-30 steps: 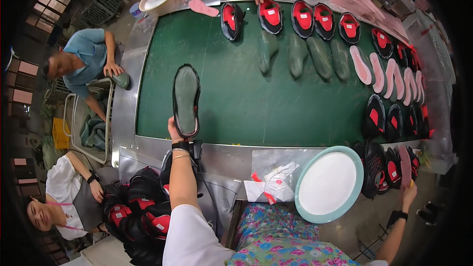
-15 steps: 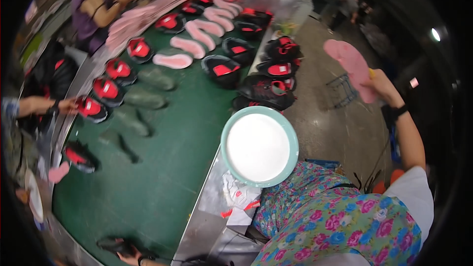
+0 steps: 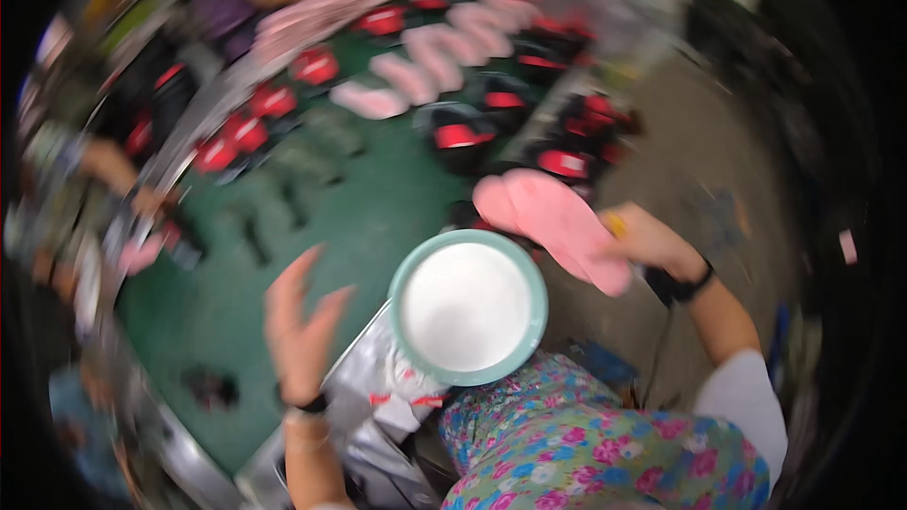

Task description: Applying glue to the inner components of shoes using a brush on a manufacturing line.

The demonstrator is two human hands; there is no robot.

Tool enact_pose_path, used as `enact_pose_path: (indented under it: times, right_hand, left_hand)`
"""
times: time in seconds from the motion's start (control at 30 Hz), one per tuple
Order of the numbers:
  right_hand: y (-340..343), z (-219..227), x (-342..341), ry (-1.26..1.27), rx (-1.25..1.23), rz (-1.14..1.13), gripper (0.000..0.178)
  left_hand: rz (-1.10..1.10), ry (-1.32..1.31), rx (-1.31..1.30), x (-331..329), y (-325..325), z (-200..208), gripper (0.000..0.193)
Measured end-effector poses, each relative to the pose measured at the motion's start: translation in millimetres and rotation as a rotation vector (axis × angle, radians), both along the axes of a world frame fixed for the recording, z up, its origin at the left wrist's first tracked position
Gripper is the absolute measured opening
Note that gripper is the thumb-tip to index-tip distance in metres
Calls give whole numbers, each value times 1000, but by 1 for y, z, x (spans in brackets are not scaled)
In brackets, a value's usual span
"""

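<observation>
My right hand (image 3: 654, 241) grips pink insoles (image 3: 553, 217), apparently a few overlapping, and holds them up to the right of a teal bowl (image 3: 470, 377). Something small and yellow (image 3: 616, 224) shows at that hand's fingers. White material, liquid or paste, fills much of the bowl. My left hand (image 3: 304, 321) hovers over the green table, blurred, its fingers apart and nothing in them. A dark object, perhaps a shoe (image 3: 210, 387), lies on the table beyond it to the left. White cloth or paper with red strips (image 3: 406, 387) lies below the bowl.
Black-and-red shoes (image 3: 250, 132) line the far left of the green table (image 3: 350, 198), with dark green insole-like pieces (image 3: 307, 165) beside them. Pink insoles (image 3: 416, 71) form a row farther back. Other shoes (image 3: 463, 132) stand at right. Co-workers' arms (image 3: 113, 170) reach in from the left.
My right hand has brought the insoles left and down toward the bowl. My left hand has risen from the lower edge, letting go of the dark object. The whole view has shifted.
</observation>
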State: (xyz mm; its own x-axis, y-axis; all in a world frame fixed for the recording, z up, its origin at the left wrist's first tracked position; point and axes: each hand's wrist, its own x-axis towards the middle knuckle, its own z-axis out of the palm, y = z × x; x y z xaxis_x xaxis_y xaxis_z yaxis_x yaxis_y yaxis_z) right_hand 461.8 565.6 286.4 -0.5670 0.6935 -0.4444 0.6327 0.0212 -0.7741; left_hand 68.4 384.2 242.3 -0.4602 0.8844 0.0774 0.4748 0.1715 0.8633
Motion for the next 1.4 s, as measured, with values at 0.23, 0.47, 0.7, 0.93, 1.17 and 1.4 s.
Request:
enact_pose_path:
  times: [0.23, 0.47, 0.7, 0.93, 1.17, 1.4]
  right_hand:
    - [-16, 43, -27, -157, -17, 544, 23]
    - [-5, 28, 5, 118, 138, 104, 33]
    - [-27, -27, -10, 71, 68, -206, 12]
    - [-90, -61, 6, -208, 253, -401, 13]
    - [-105, -55, 28, -491, 493, -493, 17]
    - [-86, -33, 2, -367, 491, -518, 19]
  left_hand:
    - [-948, -102, -240, 142, 41, 42, 27]
    - [168, -575, -214, 20, -92, -27, 21]
    - [926, -223, 93, -244, -201, -196, 14]
    - [1143, -547, 531, -403, -215, -291, 31]
    - [1056, -977, 680, -473, -215, -360, 32]
    - [1270, -972, 79, -443, -259, -343, 79]
